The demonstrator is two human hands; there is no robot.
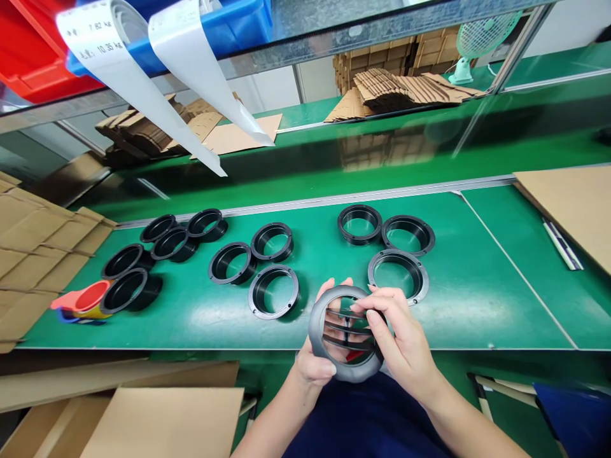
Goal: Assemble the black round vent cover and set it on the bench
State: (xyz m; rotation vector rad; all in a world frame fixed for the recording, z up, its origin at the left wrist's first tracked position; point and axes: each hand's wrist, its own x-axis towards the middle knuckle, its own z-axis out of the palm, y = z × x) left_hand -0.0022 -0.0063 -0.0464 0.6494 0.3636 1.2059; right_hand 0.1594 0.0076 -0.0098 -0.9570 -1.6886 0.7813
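One grey round vent cover (346,334) with slats across its middle is held up at the near edge of the green table (477,299), above the person's dark blue lap. Left hand (315,359) grips the cover's lower left rim, thumb curled over the front at the bottom, fingertips showing past the top edge. Right hand (401,337) closes on the right rim, fingers bent over the slats and pressing on them. Both hands are shut on this one piece; it tilts slightly toward the camera. On the table behind it lie eleven black rings: three to the right, nearest of them a ring (398,275) just beyond the right hand; three in the middle, the closest (273,291) just left of the cover; five bunched at the left (157,254), some overlapping. Just beside the leftmost ring lies one tape dispenser (83,300) in red and yellow. Flat cardboard sheets (38,248) lie over the table's left end, more under the near edge at lower left, and one sheet (573,203) at the far right with a pen-like stick (563,245) beside it. Two white paper strips (157,83) hang from an upper shelf, which carries one red bin (33,57) and one blue bin (238,25). Across the belt, stacked cardboard (401,83) and one small fan (477,41).
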